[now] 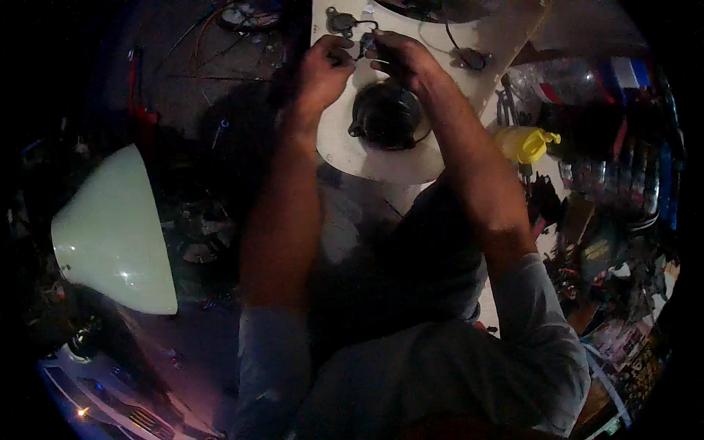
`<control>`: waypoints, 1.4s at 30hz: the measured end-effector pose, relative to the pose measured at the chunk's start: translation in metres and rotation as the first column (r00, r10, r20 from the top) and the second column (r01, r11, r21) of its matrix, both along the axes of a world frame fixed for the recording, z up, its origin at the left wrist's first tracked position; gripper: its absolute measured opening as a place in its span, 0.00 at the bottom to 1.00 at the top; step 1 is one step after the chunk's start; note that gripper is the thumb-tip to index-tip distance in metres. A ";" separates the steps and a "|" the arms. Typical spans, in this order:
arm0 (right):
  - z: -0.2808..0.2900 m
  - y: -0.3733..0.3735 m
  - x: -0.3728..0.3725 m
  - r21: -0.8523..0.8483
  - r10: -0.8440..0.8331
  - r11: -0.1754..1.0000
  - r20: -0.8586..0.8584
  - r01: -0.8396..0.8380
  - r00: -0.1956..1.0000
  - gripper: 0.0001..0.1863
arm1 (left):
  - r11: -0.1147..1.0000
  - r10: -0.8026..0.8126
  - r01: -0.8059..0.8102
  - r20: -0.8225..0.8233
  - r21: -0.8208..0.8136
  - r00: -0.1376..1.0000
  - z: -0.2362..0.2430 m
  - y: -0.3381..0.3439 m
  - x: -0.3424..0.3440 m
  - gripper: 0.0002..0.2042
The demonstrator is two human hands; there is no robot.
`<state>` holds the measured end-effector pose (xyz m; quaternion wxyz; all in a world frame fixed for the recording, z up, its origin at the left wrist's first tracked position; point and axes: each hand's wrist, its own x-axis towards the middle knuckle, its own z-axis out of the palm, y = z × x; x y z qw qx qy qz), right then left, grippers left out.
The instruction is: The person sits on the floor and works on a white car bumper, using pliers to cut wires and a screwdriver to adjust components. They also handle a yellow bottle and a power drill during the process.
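The person stands over a pale board (381, 158) with a rounded near edge, lying at twelve o'clock of the view. Both forearms reach up to it from the lower edge.

The left hand (323, 70) sits at about eleven o'clock on the board, fingers curled inward; its grip is narrow, pinched on a small dark part (361, 45) between the two hands. The right hand (403, 59) meets it just beside, at twelve o'clock, fingers likewise closed in on the same small part and its thin black wire (447, 37). The picture is dim and blurred there, so exactly what each fingertip clamps cannot be told.

Directly below the hands, toward six o'clock of them, a round black dome-shaped fitting (386, 114) rests on the board. A small grey metal bracket (339, 20) lies on the board at the upper left corner, and another dark fitting (473, 59) at the upper right, joined by the wire.

Packages and containers: a yellow plastic bottle with a spout cap (524, 143) stands at three o'clock of the board, just off its edge. Beyond it, at two to four o'clock, lies a dense clutter of bottles and coloured packets (623, 183), too dark to sort.

At nine o'clock a large pale green cone-shaped shade (114, 235) rests well apart from the board. Loose wires (220, 29) lie on the floor at eleven o'clock.
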<state>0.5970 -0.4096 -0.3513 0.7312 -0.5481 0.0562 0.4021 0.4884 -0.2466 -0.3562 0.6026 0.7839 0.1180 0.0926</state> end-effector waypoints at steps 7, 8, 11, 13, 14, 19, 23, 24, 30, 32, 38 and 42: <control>0.006 0.012 -0.003 0.008 0.016 1.000 0.051 -0.016 0.999 0.10 | 0.974 0.079 -0.102 -0.122 -0.204 0.989 0.012 0.002 0.010 0.16; 0.002 0.010 -0.003 -0.020 0.018 1.000 0.081 -0.016 0.997 0.10 | 0.976 0.062 -0.088 -0.131 -0.199 0.989 0.012 -0.002 0.012 0.16; 0.006 0.009 -0.005 -0.046 0.018 0.999 0.127 -0.012 0.992 0.10 | 0.993 0.037 -0.048 -0.107 -0.110 0.994 0.015 -0.010 0.012 0.17; 0.016 0.010 -0.011 0.008 -0.009 1.000 0.109 0.008 0.994 0.11 | 0.999 0.022 -0.022 -0.011 0.046 1.000 0.016 -0.012 0.010 0.18; 0.012 0.009 -0.009 0.028 -0.010 1.000 0.114 0.007 0.993 0.11 | 1.000 0.020 -0.020 -0.014 0.017 1.000 0.014 -0.012 0.011 0.18; -0.008 0.011 0.004 0.086 -0.078 0.994 0.172 0.064 0.982 0.10 | 1.000 -0.002 0.000 -0.116 -0.018 0.993 0.016 -0.010 0.011 0.18; 0.011 0.005 0.007 0.052 -0.016 0.999 0.149 0.008 0.989 0.11 | 1.000 0.024 -0.023 -0.084 0.011 0.996 0.016 -0.005 0.009 0.15; 0.022 0.005 0.003 0.043 -0.027 0.999 0.146 0.021 0.989 0.08 | 0.999 0.040 -0.042 -0.117 -0.012 0.992 0.023 -0.008 0.008 0.15; 0.002 0.005 -0.002 0.046 0.009 0.999 0.218 -0.020 0.976 0.12 | 0.984 0.071 -0.086 -0.099 -0.158 0.993 0.022 -0.011 0.011 0.12; 0.011 0.008 -0.009 0.010 0.032 0.999 0.221 -0.035 0.975 0.13 | 0.989 0.064 -0.077 -0.104 -0.126 0.993 0.021 -0.010 0.008 0.16; 0.009 0.008 -0.012 -0.050 0.029 0.999 0.217 -0.019 0.976 0.12 | 0.923 0.031 -0.006 -0.059 0.385 0.998 0.043 -0.031 0.004 0.21; 0.009 0.011 -0.013 -0.004 -0.021 1.000 0.210 0.022 0.977 0.10 | 0.909 0.053 -0.063 0.035 0.412 0.998 0.016 -0.018 0.009 0.16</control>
